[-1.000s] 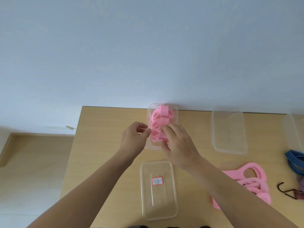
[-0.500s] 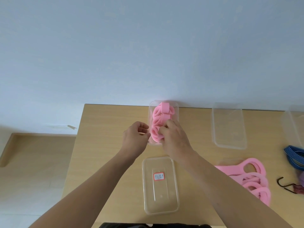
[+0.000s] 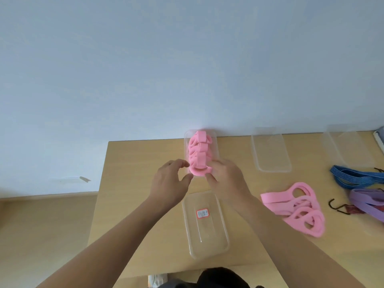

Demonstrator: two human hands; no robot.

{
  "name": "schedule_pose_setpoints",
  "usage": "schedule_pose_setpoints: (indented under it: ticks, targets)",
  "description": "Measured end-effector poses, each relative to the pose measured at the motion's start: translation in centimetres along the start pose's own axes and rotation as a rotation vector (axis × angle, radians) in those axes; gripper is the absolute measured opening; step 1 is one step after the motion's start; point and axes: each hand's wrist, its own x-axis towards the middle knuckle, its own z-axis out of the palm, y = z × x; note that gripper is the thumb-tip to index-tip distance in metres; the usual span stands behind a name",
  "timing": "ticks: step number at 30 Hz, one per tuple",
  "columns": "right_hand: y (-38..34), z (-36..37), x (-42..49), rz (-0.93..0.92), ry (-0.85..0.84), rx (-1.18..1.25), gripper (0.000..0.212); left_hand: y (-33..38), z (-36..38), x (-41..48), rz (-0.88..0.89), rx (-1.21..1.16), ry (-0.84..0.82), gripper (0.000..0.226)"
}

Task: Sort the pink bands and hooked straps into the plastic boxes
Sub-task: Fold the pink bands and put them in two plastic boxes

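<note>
**Both hands at the near end of the pink-filled box**

Crowded counter (image 3: 135, 163) here. Straight in front of the person lies a clear labelled tray (image 3: 204, 235), with a red-edged sticker in its middle, and both forearms reach out past either side of it. Off to the right sits a loose pile of pink bands (image 3: 297, 206). Beyond that is a blue strap (image 3: 353, 177), then a purple strap (image 3: 367, 200) and a dark hook (image 3: 334, 206). Two empty boxes (image 3: 270, 150) wait along the far edge by the wall.

Now the action. The far box (image 3: 215, 146) runs lengthwise away from the person, and the folded pink bands (image 3: 199, 154) sit in a row along that same line. The nearest band bows toward the person at the box's near end.

The left hand (image 3: 168, 183) is just beside the box's near left corner. Its fingers are loosely spread, thumb apart, with the fingertips right at the band's left edge and nothing held. The right hand (image 3: 226, 179) is at the near right corner, fingers curled over the band's right end and thumb tucked in front of it, pinching it. The band sits squarely between the two hands.
</note>
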Motion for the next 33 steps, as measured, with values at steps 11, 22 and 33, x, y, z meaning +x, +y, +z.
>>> schedule_pose_setpoints:
  ticks: [11, 22, 33]
  targets:
    - [1.8, -3.7, -18.4, 0.418, 0.136, -0.129, 0.031, 1.8, 4.9, -6.6, 0.392, 0.164, -0.217, 0.035]
    - [14.4, -10.5, -22.2, 0.772, 0.141, -0.202, 0.029, 6.6, 11.8, -9.5, 0.586, 0.402, -0.303, 0.044]
    - [22.4, -12.2, -19.7, 0.767, 0.053, 0.038, 0.023, 13.5, 19.9, -12.5, 0.366, 0.561, -0.285, 0.047]
